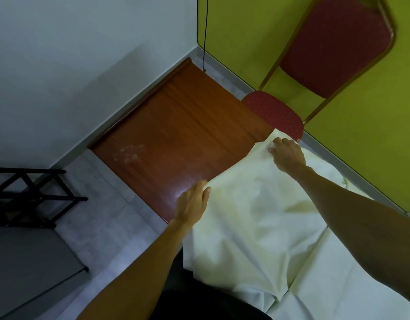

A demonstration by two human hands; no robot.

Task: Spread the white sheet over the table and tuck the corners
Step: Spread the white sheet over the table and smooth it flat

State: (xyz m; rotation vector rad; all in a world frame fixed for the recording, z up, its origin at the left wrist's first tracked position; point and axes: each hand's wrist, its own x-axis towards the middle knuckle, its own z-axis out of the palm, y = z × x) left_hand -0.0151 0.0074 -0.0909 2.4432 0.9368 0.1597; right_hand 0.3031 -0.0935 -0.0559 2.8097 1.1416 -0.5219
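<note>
The sheet is lying bunched over the near right part of the table, with the bare wood showing beyond both grips. The left hand is closing on the sheet's left edge, thumb on the cloth side and fingers curling over the fold, so it is holding the sheet. The right hand is gripping the far edge of the sheet, fingers bent down into the cloth, pinching a raised fold. Between the two grips the sheet's edge is running slack and slanted across the tabletop. Behind the right grip the cloth is sagging in loose creases toward the person. Just beyond the right grip a chair is standing by the table's edge, its seat near the fingertips.
</note>
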